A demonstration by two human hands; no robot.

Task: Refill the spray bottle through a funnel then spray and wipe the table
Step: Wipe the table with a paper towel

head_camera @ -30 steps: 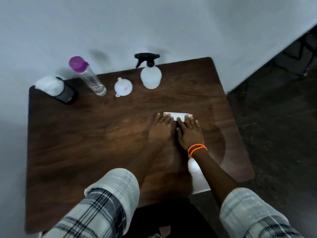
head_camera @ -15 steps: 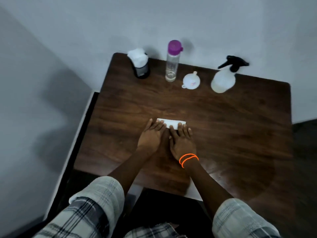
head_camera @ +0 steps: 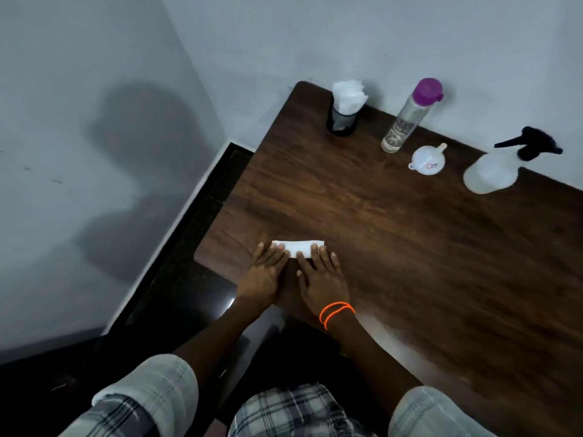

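Both hands, the left hand (head_camera: 264,276) and right hand (head_camera: 321,279), stay flat with straight fingers pressing the folded tissue (head_camera: 299,247) near the table (head_camera: 410,263) edge, only the view having swung, so wiping continues while the spray bottle (head_camera: 492,173) stands untouched at the back.

At lower centre of the frame, the near part of the folded white paper towel (head_camera: 299,248) lies hidden under the fingers of the left hand (head_camera: 264,275) and right hand (head_camera: 321,280). The dark wooden table (head_camera: 410,247) is cut off by the right edge. The small red label on the white plastic funnel (head_camera: 426,159) is too small to read.
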